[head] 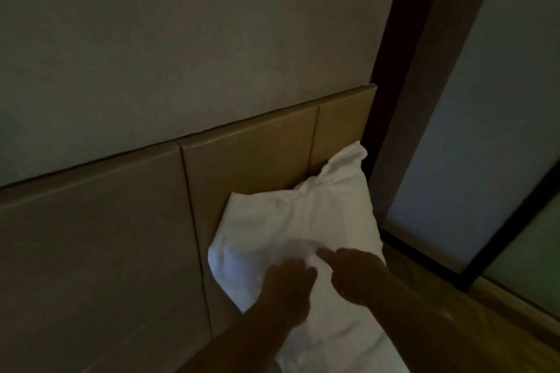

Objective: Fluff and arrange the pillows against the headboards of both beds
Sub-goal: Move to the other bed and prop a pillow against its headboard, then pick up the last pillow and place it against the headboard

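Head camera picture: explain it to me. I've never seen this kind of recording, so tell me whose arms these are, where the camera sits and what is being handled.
There is no machine here. A person wears a wide-angle camera on the head, so you look forward and down along their own two bare arms. The room is dim and the view is tilted.

The white pillow stands propped against the tan padded headboard, near its right end. Above the headboard is a plain wall; to the right runs a dark frame with pale panels.

The left hand and the right hand both rest on the pillow's lower front, pressing or patting it. Neither visibly grips it; the fingers are blurred, so I cannot say more.
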Tool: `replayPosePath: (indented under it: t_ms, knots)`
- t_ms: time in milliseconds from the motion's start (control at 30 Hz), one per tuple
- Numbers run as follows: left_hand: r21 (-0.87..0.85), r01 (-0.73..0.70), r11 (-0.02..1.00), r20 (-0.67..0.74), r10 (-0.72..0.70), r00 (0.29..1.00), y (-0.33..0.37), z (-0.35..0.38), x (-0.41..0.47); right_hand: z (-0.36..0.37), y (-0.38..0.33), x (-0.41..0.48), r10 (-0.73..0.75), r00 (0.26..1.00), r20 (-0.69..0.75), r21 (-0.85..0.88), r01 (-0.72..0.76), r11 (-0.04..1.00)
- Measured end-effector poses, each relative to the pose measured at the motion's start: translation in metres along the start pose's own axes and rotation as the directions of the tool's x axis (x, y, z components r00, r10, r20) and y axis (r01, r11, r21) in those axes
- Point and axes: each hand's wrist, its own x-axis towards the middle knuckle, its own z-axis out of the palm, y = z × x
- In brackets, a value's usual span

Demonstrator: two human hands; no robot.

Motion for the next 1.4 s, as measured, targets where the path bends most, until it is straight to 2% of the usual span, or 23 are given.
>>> replayPosePath:
  t_ms: [67, 133, 167, 233, 333, 433, 500, 567, 600, 667, 733, 900, 1033, 1133, 1400]
  knots:
    - [-0.081, 0.187, 0.979, 0.164, -0.171, 0.971, -0.004, -0.002, -0.017, 0.009, 0.000, -0.027, 0.021, 0.999, 0.034, 0.011, -0.021, 1.000]
    - [-0.128, 0.262, 0.957, 0.304, -0.213, 0.929, -0.010, -0.012, -0.027, 0.010, 0.000, -0.051, 0.047, 0.996, 0.080, 0.078, -0.053, 0.996]
    - [-0.119, 0.265, 0.957, 0.326, -0.214, 0.921, -0.012, -0.021, -0.034, 0.008, 0.000, -0.064, 0.062, 0.993, 0.100, 0.109, -0.073, 0.991]
    - [-0.064, 0.290, 0.955, 0.329, -0.254, 0.910, -0.011, -0.035, -0.052, 0.008, -0.001, -0.090, 0.069, 0.995, 0.071, 0.107, -0.077, 0.991]
    - [-0.057, 0.381, 0.923, 0.260, -0.355, 0.898, -0.005, -0.043, -0.088, 0.019, -0.007, -0.124, 0.008, 0.997, -0.080, 0.016, -0.007, 1.000]
    - [-0.105, 0.443, 0.890, 0.186, -0.420, 0.888, 0.009, -0.042, -0.136, 0.025, -0.027, -0.144, -0.004, 0.999, -0.052, 0.107, 0.010, 0.994]
    - [-0.050, 0.467, 0.883, 0.223, -0.446, 0.867, 0.019, -0.042, -0.172, 0.032, -0.052, -0.157, -0.031, 0.999, -0.045, 0.157, 0.038, 0.987]
    - [0.007, 0.476, 0.880, 0.290, -0.457, 0.841, 0.026, -0.042, -0.207, 0.047, -0.082, -0.164, -0.146, 0.972, -0.184, 0.177, 0.179, 0.968]
    - [0.028, 0.482, 0.876, 0.311, -0.466, 0.828, 0.027, -0.042, -0.224, 0.054, -0.098, -0.166, -0.183, 0.964, -0.194, 0.197, 0.221, 0.955]
    - [0.045, 0.512, 0.858, 0.326, -0.497, 0.804, 0.028, -0.041, -0.256, 0.061, -0.131, -0.174, -0.248, 0.962, -0.117, 0.191, 0.267, 0.945]
    - [0.057, 0.555, 0.830, 0.340, -0.539, 0.771, 0.027, -0.040, -0.285, 0.062, -0.161, -0.183, -0.302, 0.953, 0.027, 0.202, 0.291, 0.935]
    - [0.102, 0.685, 0.721, 0.280, -0.682, 0.676, 0.014, -0.045, -0.343, 0.058, -0.213, -0.209, -0.431, 0.897, 0.096, 0.163, 0.413, 0.896]
    - [0.085, 0.735, 0.673, 0.272, -0.725, 0.633, 0.000, -0.061, -0.381, 0.052, -0.234, -0.232, -0.416, 0.900, 0.133, 0.127, 0.400, 0.907]
    - [0.062, 0.734, 0.677, 0.265, -0.720, 0.642, -0.003, -0.074, -0.408, 0.044, -0.248, -0.248, -0.381, 0.918, 0.111, 0.137, 0.366, 0.921]
    - [-0.073, 0.570, 0.819, 0.282, -0.531, 0.799, 0.002, -0.079, -0.535, 0.054, -0.312, -0.341, -0.170, 0.985, 0.025, 0.198, 0.162, 0.967]
